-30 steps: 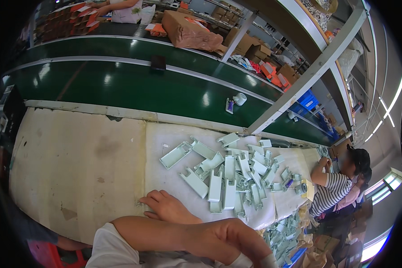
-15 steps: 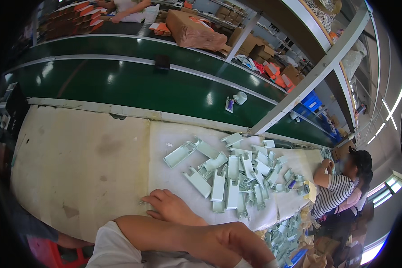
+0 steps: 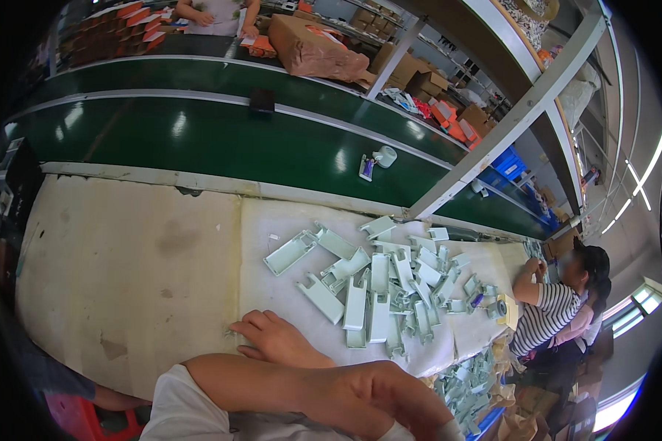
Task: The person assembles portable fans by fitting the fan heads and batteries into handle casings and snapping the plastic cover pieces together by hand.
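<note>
My arms are crossed at the near edge of the table. My right hand [image 3: 281, 339] reaches out to the left from under my left forearm [image 3: 246, 384] and lies on the pale tabletop. Its fingers are bent together, with a small thin thing at the fingertips, too small to name. My left hand [image 3: 375, 406] is low at the right, against my right arm; its fingers are hidden. Beyond my hands lies a loose pile of pale green plastic housings [image 3: 379, 272], open box-like shells facing various ways. The closest housing [image 3: 321, 299] lies apart from my right hand.
A green conveyor belt [image 3: 221, 136] runs behind the table; a tape roll [image 3: 384, 156] sits on it. A slanted metal post [image 3: 493, 125] rises at the right. Further green parts [image 3: 467, 389] fill a container at lower right. A person in stripes [image 3: 552, 316] sits there; another stands across the belt.
The view has shifted slightly, moving the pile a little left in the picture. My hands keep their pose. The person across the belt has moved to the right.
</note>
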Demonstrator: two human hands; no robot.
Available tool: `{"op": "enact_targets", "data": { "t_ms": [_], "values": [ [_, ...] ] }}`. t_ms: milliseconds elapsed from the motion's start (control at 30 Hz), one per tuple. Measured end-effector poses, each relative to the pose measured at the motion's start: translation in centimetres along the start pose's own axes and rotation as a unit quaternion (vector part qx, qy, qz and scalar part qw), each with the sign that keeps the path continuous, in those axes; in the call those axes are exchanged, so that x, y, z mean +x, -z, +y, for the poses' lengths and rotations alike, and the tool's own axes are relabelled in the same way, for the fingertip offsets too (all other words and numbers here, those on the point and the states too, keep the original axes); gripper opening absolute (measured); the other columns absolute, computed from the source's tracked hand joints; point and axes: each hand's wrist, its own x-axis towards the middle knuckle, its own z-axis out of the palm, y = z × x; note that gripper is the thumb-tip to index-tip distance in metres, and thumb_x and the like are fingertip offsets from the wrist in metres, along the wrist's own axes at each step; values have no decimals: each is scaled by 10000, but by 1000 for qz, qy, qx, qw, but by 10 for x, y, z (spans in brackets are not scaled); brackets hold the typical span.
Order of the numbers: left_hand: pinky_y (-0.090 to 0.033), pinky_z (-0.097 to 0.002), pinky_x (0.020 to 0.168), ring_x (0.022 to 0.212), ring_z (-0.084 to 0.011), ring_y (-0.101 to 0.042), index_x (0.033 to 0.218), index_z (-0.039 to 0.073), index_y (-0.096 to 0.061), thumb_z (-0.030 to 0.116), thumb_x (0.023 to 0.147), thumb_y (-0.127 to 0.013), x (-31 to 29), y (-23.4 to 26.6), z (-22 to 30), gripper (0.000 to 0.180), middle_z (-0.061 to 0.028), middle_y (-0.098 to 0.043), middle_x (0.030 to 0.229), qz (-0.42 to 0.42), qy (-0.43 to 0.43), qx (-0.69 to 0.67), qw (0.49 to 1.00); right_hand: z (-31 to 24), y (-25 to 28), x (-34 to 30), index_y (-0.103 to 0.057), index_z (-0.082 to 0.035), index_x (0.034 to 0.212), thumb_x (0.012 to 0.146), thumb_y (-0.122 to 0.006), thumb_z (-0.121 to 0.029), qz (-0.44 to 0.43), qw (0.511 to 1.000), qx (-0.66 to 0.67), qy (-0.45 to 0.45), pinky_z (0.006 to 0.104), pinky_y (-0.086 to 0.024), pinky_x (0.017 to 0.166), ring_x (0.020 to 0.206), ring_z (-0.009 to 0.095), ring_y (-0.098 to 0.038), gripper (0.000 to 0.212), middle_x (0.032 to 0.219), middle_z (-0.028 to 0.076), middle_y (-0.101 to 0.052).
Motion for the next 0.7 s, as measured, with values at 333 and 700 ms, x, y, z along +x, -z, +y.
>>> {"op": "enact_targets", "data": {
  "t_ms": [333, 700],
  "values": [
    [-492, -279, 766, 868, -194, -628, 1064, -44, -623, -20, 779, -563, 3, 8, -3, 292, -145, -645, 1017, -30, -20, 34, 999, 3, 1, 2, -545, -79, 1141, 783, -627, -149, -4, 1000, -7, -6, 360, -462, 793, 922, 292, -504, 374, 1014, 97, -519],
    [-433, -223, 629, 727, -89, -564, 1201, -10, -511, 143, 915, -489, -12, 30, 41, 324, -50, -618, 777, 231, 74, 313, 918, 45, 17, 7, -596, -68, 1073, 731, -616, -166, -98, 977, 179, 66, 325, -438, 861, 1035, 257, -511, 356, 1048, 89, -569]
  ]
}}
